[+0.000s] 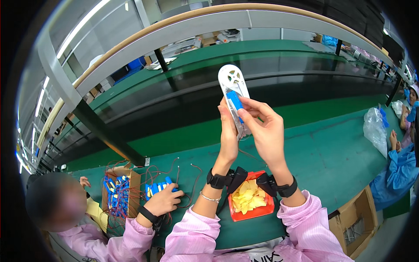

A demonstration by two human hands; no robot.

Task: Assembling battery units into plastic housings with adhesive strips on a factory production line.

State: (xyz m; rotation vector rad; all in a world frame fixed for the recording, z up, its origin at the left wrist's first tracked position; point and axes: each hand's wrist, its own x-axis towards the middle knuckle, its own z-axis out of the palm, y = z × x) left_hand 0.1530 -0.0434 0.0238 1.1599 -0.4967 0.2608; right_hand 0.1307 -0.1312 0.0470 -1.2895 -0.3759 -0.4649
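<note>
My left hand (228,136) is closed around a long white plastic housing (223,77) with a rounded end and a round, spoked opening, held upright above the bench. Between the thumb and fingers of my right hand (269,131) is a blue battery pack (235,101), placed against the open inside of the housing. Thin wires (241,131) hang from the lower part of the housing. Whether the battery pack is seated inside it, I cannot tell.
Below my wrists sits a red tray (238,215) of yellow pieces (248,196). To the left, a co-worker's hand (162,201) rests by blue battery packs (152,189), near a cardboard box (134,192) of wired packs. A conveyor (183,102) runs beyond; a clear bag (375,129) lies right.
</note>
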